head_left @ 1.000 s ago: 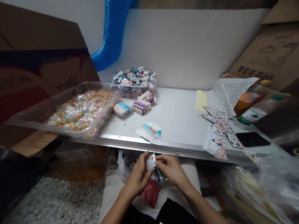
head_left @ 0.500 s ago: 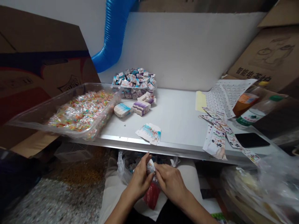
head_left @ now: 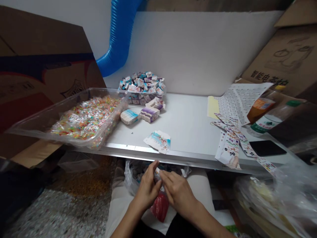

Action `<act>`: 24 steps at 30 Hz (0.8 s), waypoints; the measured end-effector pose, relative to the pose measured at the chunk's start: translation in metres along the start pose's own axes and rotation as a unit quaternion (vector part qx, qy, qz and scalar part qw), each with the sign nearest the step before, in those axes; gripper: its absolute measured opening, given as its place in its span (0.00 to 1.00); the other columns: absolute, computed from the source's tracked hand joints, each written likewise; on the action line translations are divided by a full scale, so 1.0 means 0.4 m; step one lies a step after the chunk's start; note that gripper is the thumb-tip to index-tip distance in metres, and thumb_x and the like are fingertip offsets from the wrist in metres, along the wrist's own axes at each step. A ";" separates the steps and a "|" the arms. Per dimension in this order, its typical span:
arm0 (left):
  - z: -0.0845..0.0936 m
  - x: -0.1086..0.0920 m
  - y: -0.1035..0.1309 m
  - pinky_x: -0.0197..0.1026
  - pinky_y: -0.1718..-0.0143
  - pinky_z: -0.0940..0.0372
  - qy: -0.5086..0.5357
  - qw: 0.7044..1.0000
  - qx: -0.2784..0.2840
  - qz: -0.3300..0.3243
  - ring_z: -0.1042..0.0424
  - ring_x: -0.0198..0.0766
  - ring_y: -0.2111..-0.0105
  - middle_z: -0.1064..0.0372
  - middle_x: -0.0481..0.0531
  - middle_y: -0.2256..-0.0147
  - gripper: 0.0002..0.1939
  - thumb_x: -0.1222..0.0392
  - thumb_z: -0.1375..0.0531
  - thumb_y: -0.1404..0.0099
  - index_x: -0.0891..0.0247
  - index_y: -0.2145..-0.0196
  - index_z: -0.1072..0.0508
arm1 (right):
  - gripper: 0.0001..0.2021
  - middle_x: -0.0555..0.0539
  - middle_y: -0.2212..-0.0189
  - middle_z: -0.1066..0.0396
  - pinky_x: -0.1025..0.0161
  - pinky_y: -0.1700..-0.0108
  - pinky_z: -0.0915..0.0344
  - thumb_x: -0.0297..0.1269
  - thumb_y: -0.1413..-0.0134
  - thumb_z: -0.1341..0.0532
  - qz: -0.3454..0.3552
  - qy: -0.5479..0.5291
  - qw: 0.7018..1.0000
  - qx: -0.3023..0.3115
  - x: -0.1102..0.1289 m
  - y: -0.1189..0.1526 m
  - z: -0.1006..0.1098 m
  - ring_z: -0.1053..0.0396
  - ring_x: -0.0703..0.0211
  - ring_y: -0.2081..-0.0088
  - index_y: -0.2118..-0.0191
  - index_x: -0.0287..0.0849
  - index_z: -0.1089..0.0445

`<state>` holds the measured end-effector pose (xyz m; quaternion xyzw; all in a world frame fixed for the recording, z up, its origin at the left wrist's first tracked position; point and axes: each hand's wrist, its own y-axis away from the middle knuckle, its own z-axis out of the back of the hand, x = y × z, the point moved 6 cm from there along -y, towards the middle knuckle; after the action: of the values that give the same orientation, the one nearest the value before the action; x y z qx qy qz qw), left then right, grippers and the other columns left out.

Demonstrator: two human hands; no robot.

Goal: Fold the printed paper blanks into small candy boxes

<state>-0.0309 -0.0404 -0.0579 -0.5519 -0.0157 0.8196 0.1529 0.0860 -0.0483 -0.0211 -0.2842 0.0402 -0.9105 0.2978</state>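
Note:
Just beyond the table's front edge, over my lap, my left hand point(head_left: 148, 185) is closed around a small printed carton point(head_left: 157, 172), mostly hidden by fingers. My right hand point(head_left: 176, 191) presses its fingers against the same carton from the right. Below them a red object point(head_left: 160, 207) lies on my lap, with a clear plastic bag point(head_left: 130, 178) of small pieces behind. Unfolded blue-and-white cartons point(head_left: 158, 140) lie near the table edge. Farther back are a stack of blue-and-white card pieces point(head_left: 129, 116) and a purple-and-white stack point(head_left: 149, 114).
A clear tray point(head_left: 99, 140) of wrapped candies overhangs the table's left. Behind stands a tub of small boxes point(head_left: 142, 86). At right are sticker strips point(head_left: 229, 145), paper sheets point(head_left: 241, 99), a bottle point(head_left: 267, 122), a black phone point(head_left: 267, 148) and plastic bags point(head_left: 292, 195).
My right hand's fingers have shifted slightly left and up over the small carton, covering more of it. My left hand has moved a little left.

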 end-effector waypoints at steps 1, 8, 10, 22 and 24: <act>0.003 0.000 -0.001 0.52 0.43 0.45 0.003 1.000 -0.009 0.011 0.41 0.46 0.44 0.42 0.59 0.44 0.28 0.64 0.44 0.39 0.62 0.42 0.47 | 0.21 0.38 0.52 0.30 0.52 0.51 0.35 0.26 0.45 0.49 -0.018 -0.039 0.999 -0.017 -0.009 0.001 0.002 0.32 0.50 0.53 0.45 0.39 0.36; 0.008 0.006 -0.004 0.44 0.53 0.38 0.006 0.998 -0.018 0.061 0.32 0.41 0.57 0.34 0.53 0.51 0.23 0.62 0.42 0.42 0.59 0.48 0.38 | 0.15 0.42 0.57 0.26 0.54 0.54 0.33 0.31 0.41 0.48 -0.076 -0.143 0.985 -0.050 -0.044 0.014 -0.016 0.29 0.52 0.57 0.52 0.43 0.29; 0.004 0.016 -0.003 0.39 0.63 0.37 0.004 0.996 -0.009 0.088 0.32 0.36 0.69 0.31 0.51 0.57 0.23 0.63 0.42 0.43 0.60 0.49 0.38 | 0.17 0.39 0.55 0.27 0.51 0.52 0.34 0.29 0.42 0.49 -0.039 -0.109 0.992 -0.048 -0.032 0.019 -0.023 0.30 0.49 0.55 0.50 0.40 0.30; 0.004 0.001 -0.008 0.35 0.71 0.40 0.009 0.994 0.020 0.109 0.36 0.33 0.74 0.32 0.47 0.69 0.23 0.60 0.43 0.43 0.62 0.48 0.38 | 0.14 0.45 0.61 0.25 0.61 0.58 0.34 0.32 0.39 0.49 -0.033 -0.152 0.988 -0.008 -0.052 0.002 -0.004 0.29 0.57 0.61 0.52 0.46 0.29; 0.001 0.005 -0.010 0.35 0.71 0.40 0.009 0.994 0.024 0.109 0.35 0.33 0.73 0.31 0.47 0.69 0.24 0.62 0.43 0.44 0.63 0.48 0.37 | 0.15 0.42 0.61 0.25 0.58 0.59 0.34 0.30 0.41 0.49 0.011 -0.082 0.997 -0.002 -0.039 0.010 -0.011 0.29 0.53 0.61 0.51 0.41 0.30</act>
<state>-0.0311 -0.0361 -0.0589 -0.5535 0.0653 0.8268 0.0761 0.0959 -0.0431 -0.0334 -0.3579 0.0204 -0.8807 0.3097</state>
